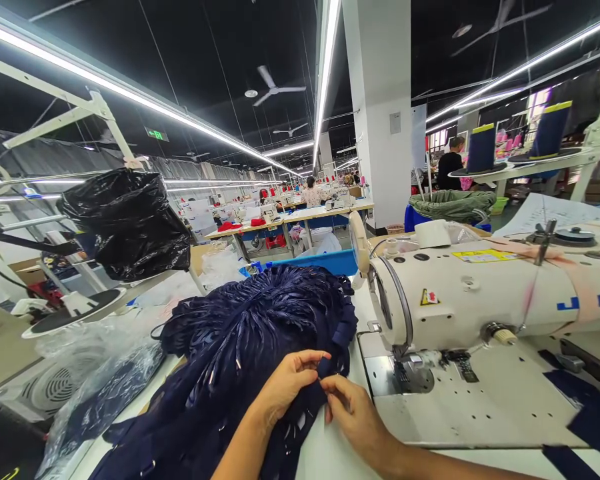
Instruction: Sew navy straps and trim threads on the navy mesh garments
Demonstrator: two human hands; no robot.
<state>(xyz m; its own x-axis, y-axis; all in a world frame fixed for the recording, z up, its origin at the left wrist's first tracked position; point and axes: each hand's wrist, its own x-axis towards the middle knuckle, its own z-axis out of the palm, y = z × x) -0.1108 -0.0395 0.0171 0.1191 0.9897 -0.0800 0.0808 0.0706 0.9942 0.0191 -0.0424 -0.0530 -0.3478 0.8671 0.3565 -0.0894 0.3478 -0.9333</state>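
A large heap of navy blue fabric straps lies on the table left of the sewing machine. At the heap's right edge, my left hand pinches a piece of navy fabric between thumb and fingers. Close beside it, my right hand is closed with its fingertips on the same navy piece, the two hands nearly touching. The needle plate of the machine sits just right of my hands. Exactly where the piece ends among the straps is hidden by my fingers.
Navy fabric pieces lie on the machine bed at right. Two navy thread cones stand on a rack behind. A black plastic bag hangs at left above clear plastic wrapping. A co-worker is in the background.
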